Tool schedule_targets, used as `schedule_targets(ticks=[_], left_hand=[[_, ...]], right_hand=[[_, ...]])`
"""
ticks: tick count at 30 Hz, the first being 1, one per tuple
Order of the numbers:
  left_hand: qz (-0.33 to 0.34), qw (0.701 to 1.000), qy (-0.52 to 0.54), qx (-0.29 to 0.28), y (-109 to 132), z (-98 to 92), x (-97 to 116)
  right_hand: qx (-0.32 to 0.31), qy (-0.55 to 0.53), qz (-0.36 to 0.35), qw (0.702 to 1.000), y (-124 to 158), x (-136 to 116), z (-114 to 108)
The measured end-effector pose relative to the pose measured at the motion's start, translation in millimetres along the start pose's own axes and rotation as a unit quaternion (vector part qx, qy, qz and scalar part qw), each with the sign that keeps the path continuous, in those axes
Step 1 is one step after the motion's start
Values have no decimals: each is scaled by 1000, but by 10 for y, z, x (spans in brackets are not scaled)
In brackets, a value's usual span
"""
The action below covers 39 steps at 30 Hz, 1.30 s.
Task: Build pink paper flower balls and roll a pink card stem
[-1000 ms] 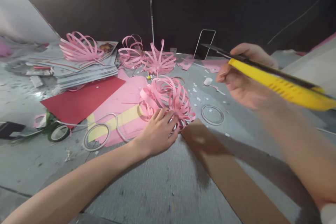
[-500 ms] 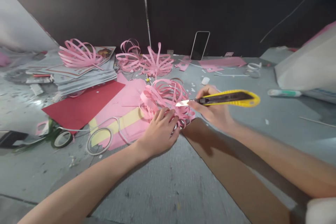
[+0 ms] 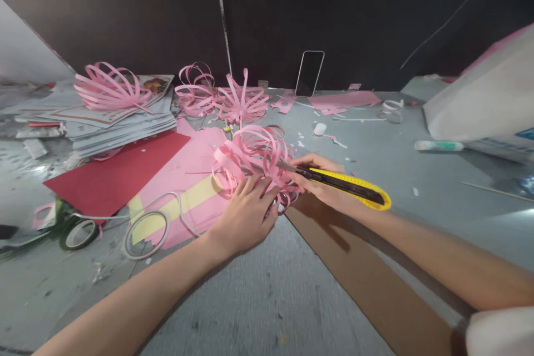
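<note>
A bundle of looped pink paper strips (image 3: 246,147) lies in front of me on the table. My left hand (image 3: 244,214) presses on its near side, fingers curled over the strips and fingertips partly hidden among them. In my right hand (image 3: 323,194) is a yellow and black utility knife (image 3: 348,184), pinched near its front end with the handle pointing right. Its blade reaches in at the bundle's right side, the tip touching or just over the strips; I cannot tell which. Under the bundle's near right edge runs a brown board (image 3: 354,272).
Behind stand more pink strip bundles (image 3: 242,101) and a phone (image 3: 310,73) leaning on the dark wall. Left are stacked papers (image 3: 125,136), red paper (image 3: 120,175), pink sheets (image 3: 202,150) and a tape roll (image 3: 81,235). A white bag (image 3: 471,97) and a marker (image 3: 439,146) are right.
The knife's handle end has swung down towards me, and its blade has moved in among the strips. My left hand stays on the bundle. The whole view has shifted slightly.
</note>
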State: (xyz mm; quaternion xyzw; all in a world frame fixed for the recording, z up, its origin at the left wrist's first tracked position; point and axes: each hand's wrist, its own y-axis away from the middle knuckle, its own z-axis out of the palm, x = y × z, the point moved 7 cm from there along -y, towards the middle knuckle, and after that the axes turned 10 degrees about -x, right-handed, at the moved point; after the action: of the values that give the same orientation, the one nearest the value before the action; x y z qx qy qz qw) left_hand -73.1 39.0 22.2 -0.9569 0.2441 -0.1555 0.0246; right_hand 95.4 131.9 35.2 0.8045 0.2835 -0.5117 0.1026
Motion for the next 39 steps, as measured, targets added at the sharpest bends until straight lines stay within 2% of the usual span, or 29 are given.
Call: schedule_targets(ticks=[4, 10, 16, 24, 28, 35, 39], left_hand=[[1, 1000, 3, -8, 0, -1, 6], [-5, 1000, -4, -8, -12, -1, 3], [1, 1000, -24, -16, -14, 8, 14], [2, 1000, -12, -10, -9, 15, 0], [3, 1000, -3, -22, -16, 24, -15], [-1, 1000, -11, -28, -23, -13, 18], [-7, 1000, -8, -21, -22, -43, 25]], right_hand=[[29, 35, -17, 999, 29, -47, -2], [-8, 58, -19, 998, -1, -47, 44], [-16, 53, -22, 998, -18, -91, 28], [-13, 121, -49, 991, -4, -139, -4], [-31, 123, -63, 990, -18, -109, 14], [-74, 120, -173, 975, -124, -116, 87], [-98, 101, -197, 970, -145, -114, 97]])
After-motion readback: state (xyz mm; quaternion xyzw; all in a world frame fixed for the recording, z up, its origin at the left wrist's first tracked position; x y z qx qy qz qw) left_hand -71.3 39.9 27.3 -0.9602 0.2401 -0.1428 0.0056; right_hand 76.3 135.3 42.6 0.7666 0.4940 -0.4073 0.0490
